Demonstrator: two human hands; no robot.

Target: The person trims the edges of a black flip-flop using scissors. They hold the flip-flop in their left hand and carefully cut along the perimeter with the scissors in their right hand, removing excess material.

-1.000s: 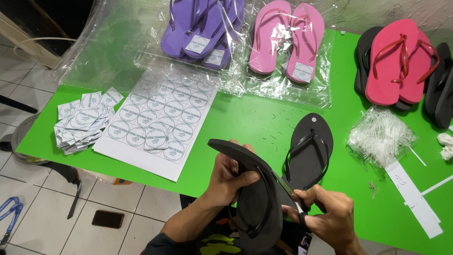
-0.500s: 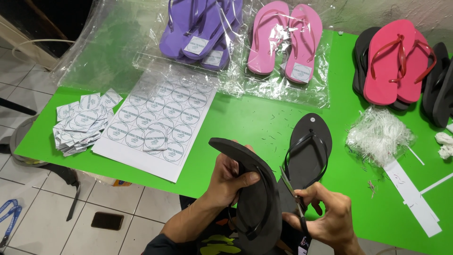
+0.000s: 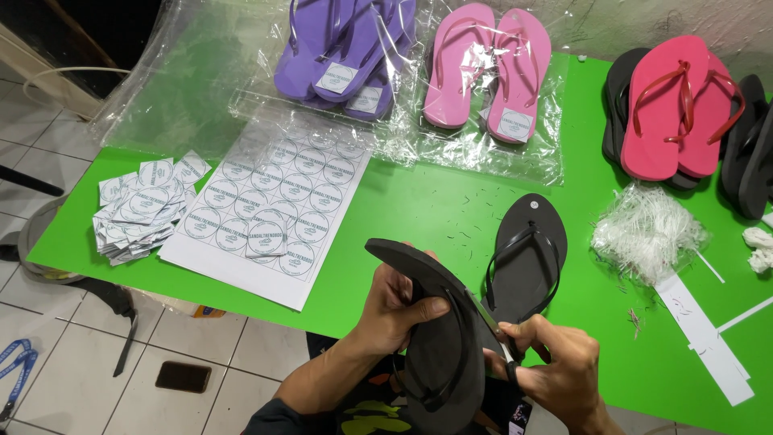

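Head view, left hand: the left hand (image 3: 394, 310) grips a black flip-flop (image 3: 439, 338) held tilted on edge, thumb across the upper face and the other fingers wrapped behind the sole.
Head view, right hand: the right hand (image 3: 555, 362) is closed on a pair of small scissors (image 3: 493, 329), fingers through the loops; the blades lie against the sandal's edge just beyond the left thumb. Whether the blades are parted I cannot tell.
Doing it well: judging by the grip, steadiness comes from keeping the left thumb clear of the blade line, turning the sandal to the scissors instead of twisting the wrist, and taking small snips close to the rubber.
Beyond the fingertips: a second black flip-flop (image 3: 525, 256) lies flat, straps up, just past the right knuckles.
Left of the left hand: a white sheet of round stickers (image 3: 270, 209), and farther out a loose pile of cut labels (image 3: 141, 205).
Far side: purple sandals (image 3: 346, 48) and pink sandals (image 3: 487, 72) in clear bags; red and black pairs (image 3: 676, 109) stacked at the right.
Right of the right hand: a tangle of clear plastic ties (image 3: 644, 234) and white paper strips (image 3: 704, 338).
Surface: a bright green table (image 3: 419, 201), flecked with small dark trimmings.
Room: pale tiled floor below the near edge, with a dark phone (image 3: 183, 376) lying on it.
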